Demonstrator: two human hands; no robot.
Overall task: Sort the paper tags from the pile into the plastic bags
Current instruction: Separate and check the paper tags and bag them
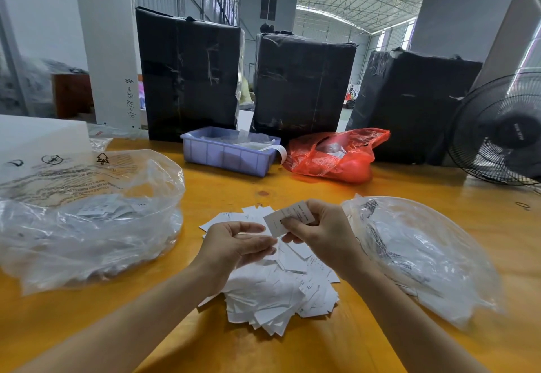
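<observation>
Both hands hover above the pile of paper tags (pixel 281 290), which lies spread on the yellow surface (pixel 292 352) directly beneath and between the wrists. The right hand (pixel 319 230) pinches a single white tag (pixel 288 217) between thumb and fingertips, holding it up, tilted, with its printed face toward the camera. The left hand (pixel 234 245) sits just beside it, its fingers loosely curled toward that tag's lower edge; whether they actually touch it, I cannot tell.

To the left of the left hand lies a large clear plastic bag (pixel 87 220), open and crumpled, with white tags visible inside. To the right of the right hand lies a second clear bag (pixel 424 255), also holding white tags.

Beyond the hands, farther across the surface, stand a lavender plastic bin (pixel 228 156) and, just to its right, a red plastic bag (pixel 336 156). Behind these stand three black-wrapped bundles (pixel 301 82), and a black fan (pixel 503 129) sits far right.
</observation>
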